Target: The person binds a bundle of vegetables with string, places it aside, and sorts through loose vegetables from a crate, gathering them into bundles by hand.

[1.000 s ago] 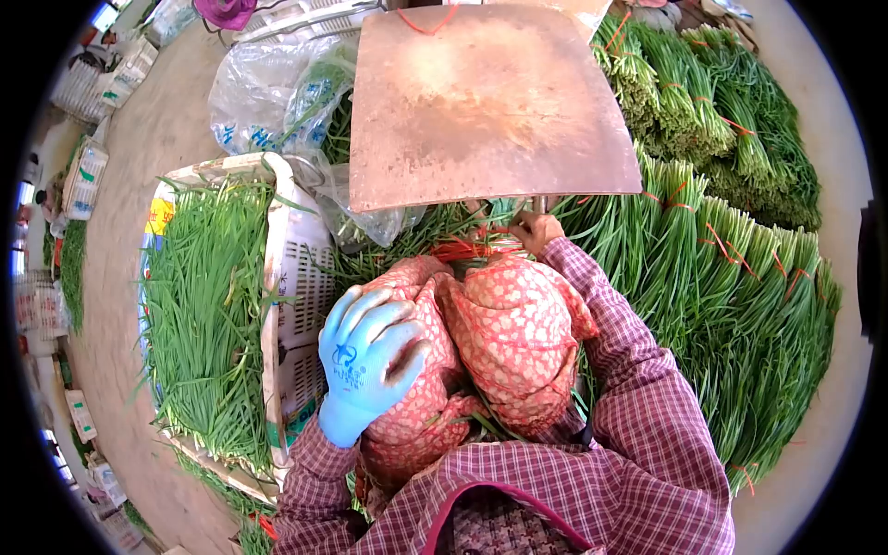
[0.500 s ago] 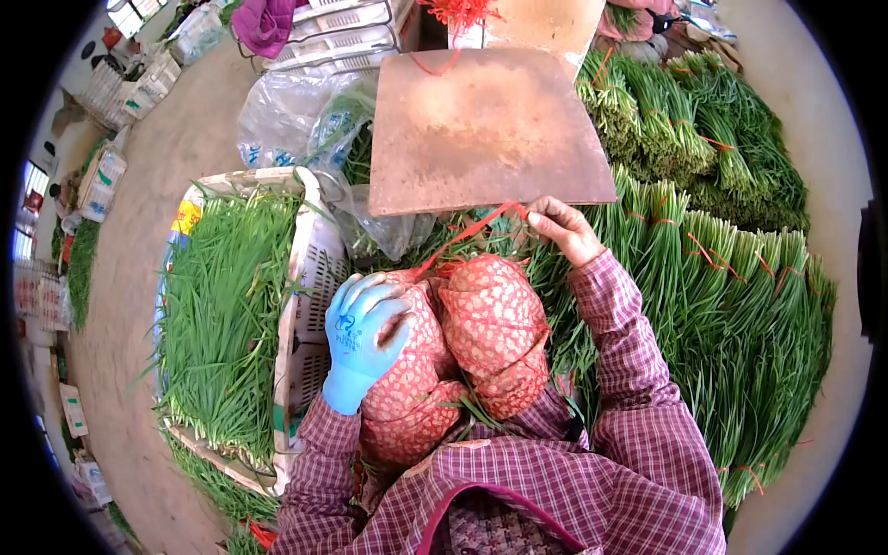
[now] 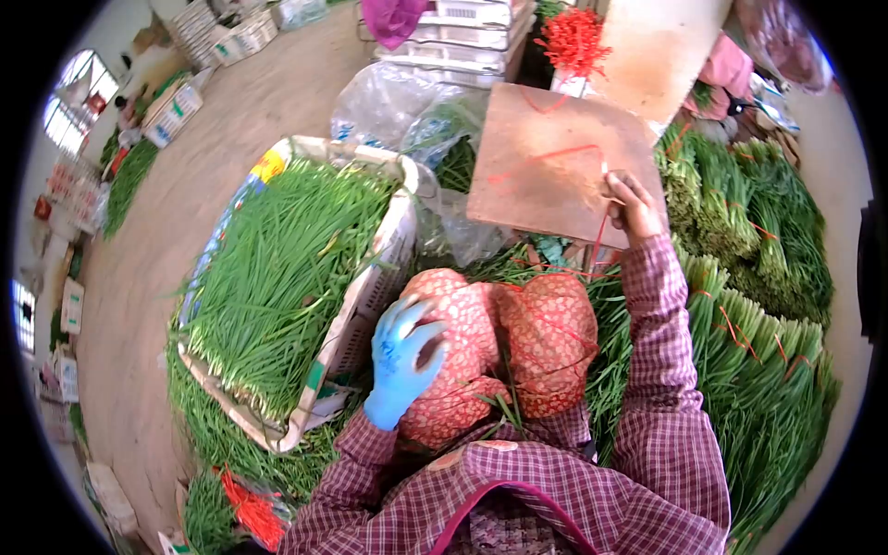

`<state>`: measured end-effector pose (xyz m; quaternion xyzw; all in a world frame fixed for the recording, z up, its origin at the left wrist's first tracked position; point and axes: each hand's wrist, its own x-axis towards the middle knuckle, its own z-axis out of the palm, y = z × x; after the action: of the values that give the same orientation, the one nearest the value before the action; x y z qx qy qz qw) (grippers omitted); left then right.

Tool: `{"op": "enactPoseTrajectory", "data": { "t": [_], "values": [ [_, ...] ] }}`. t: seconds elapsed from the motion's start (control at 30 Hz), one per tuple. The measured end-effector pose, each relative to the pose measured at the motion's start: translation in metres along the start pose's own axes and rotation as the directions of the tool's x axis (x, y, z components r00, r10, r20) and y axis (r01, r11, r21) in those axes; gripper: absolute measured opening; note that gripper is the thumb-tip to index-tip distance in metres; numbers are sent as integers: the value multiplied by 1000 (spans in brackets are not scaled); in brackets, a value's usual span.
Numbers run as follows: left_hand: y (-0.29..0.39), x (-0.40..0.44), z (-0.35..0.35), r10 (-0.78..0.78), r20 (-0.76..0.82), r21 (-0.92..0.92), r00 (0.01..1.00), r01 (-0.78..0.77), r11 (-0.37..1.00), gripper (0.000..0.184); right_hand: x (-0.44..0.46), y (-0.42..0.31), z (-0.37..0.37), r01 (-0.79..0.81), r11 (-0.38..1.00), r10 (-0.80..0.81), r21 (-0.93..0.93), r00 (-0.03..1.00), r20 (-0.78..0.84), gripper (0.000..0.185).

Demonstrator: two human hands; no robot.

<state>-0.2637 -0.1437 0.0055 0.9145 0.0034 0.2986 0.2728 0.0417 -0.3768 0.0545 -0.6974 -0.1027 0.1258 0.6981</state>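
My right hand is raised over the near right part of a brown square board. Its thumb and fingers pinch a red tie strip; part of the strip trails across the board and part hangs below the hand. In its blue glove, my left hand is by my left knee, under red floral cloth. The gloved fingers are curved and apart from the thumb, with nothing seen between them. Bits of green leaf lie on my lap.
On the left stands a white crate full of green stalks. Tied green bundles line the right side. A clump of red ties hangs behind the board, and more red ties lie at lower left. Stacked crates stand behind.
The view has turned left, so things sit further right. My right hand has lifted the red strip from near the board's front edge to over the board. My left hand stays by the knee.
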Motion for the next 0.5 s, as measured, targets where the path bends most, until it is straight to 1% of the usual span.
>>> {"op": "enactPoseTrajectory", "data": {
  "t": [0.1, 0.17, 0.2, 0.27, 0.3, 0.33, 0.37, 0.4, 0.43, 0.47, 0.5],
  "values": [
    [-7, -2, -1, -4, -18, 1, 1000, 4, 1000, 21, 16, 3, -2, -8, 972, 12, -237, 1000, 15, 21],
    [-7, -3, -2, -10, -10, -11, 1000, 10, 1000, 20, 29, 13, -5, 74, 958, -71, -278, 997, 23, 21],
    [-8, -4, -3, -14, -14, -2, 1000, 14, 1000, 21, 34, 14, -8, 77, 956, -74, -282, 997, 20, 21],
    [-10, -6, -3, -20, -27, 3, 999, 20, 1000, 22, 46, 12, -14, 3, 999, -2, -36, 999, 34, 21],
    [-12, -7, -3, -32, -32, 5, 999, 32, 999, 22, 50, 5, -15, 36, 998, -37, -42, 999, -20, 18],
    [-13, -8, -2, -20, -50, -21, 999, 19, 1000, 22, 54, -2, -14, 57, 995, -65, -78, 991, -114, 20],
    [-14, -9, -5, -17, -75, -32, 997, 14, 999, 22, 60, -8, -15, 60, 997, -71, -58, 976, -207, 26],
    [-15, -10, -8, -25, -60, -23, 998, 24, 999, 22, 67, -17, -24, 81, 993, -99, -90, 973, -209, 31],
    [-17, -14, -10, -43, -60, -4, 997, 43, 999, 22, 73, -21, -23, 157, 987, -154, -13, 939, -307, 31],
    [-18, -17, -12, -58, -77, -10, 995, 57, 998, 22, 82, -24, -32, 223, 972, -233, -67, 935, -268, 31],
    [-20, -20, -13, -64, -93, -18, 994, 62, 998, 22, 89, -27, -34, 232, 972, -235, -47, 923, -306, 30]
  ]
}}
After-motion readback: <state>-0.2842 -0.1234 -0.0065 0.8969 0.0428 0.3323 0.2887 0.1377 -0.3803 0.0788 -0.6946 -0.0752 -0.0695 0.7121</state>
